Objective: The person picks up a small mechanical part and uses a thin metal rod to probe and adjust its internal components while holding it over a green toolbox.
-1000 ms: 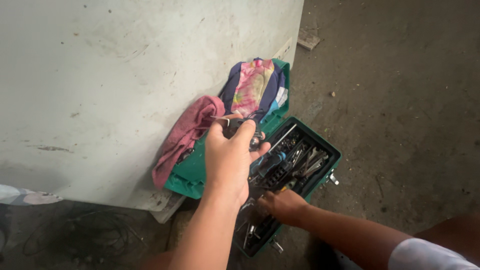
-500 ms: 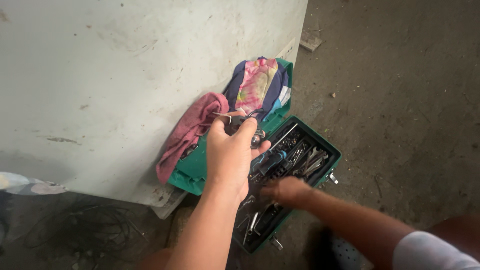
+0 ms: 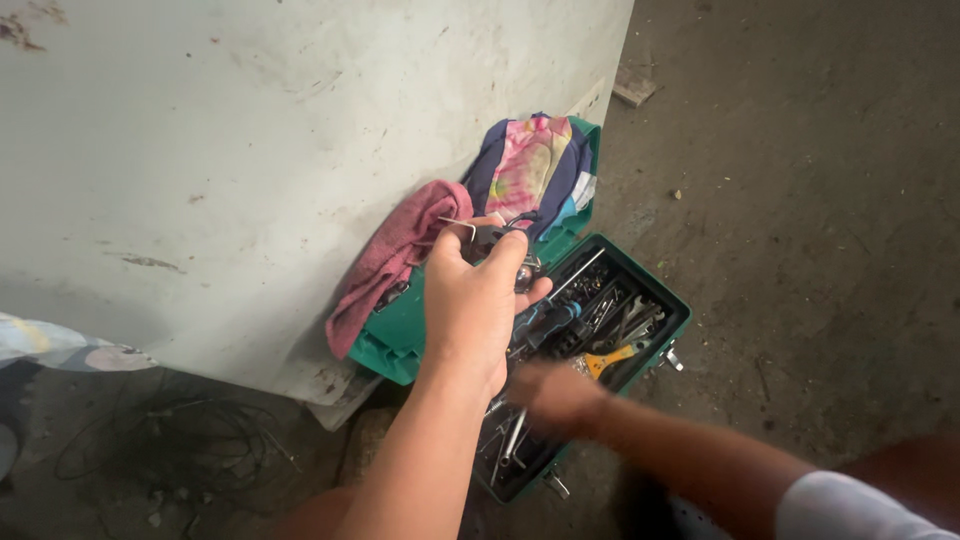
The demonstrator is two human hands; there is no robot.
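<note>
My left hand (image 3: 478, 305) is raised over an open green toolbox (image 3: 668, 303), shut on a few small bent metal keys (image 3: 468, 228) that stick out above its fingers. Blurred with motion, my right hand (image 3: 553, 395) is down inside the box among loose wrenches and screwdrivers at its near end. I cannot tell whether it grips anything. A yellow-handled tool (image 3: 612, 357) lies just to the right of that hand.
The toolbox lid (image 3: 398, 340) leans against a large scuffed white panel (image 3: 250, 150). A pink rag (image 3: 392, 260) and a multicoloured cloth (image 3: 530, 165) hang over the lid. Dark cables (image 3: 190, 450) lie on the concrete floor at lower left.
My right hand has shifted about among the tools in the near end of the box and is now blurred. My left hand stays raised with the metal keys.
</note>
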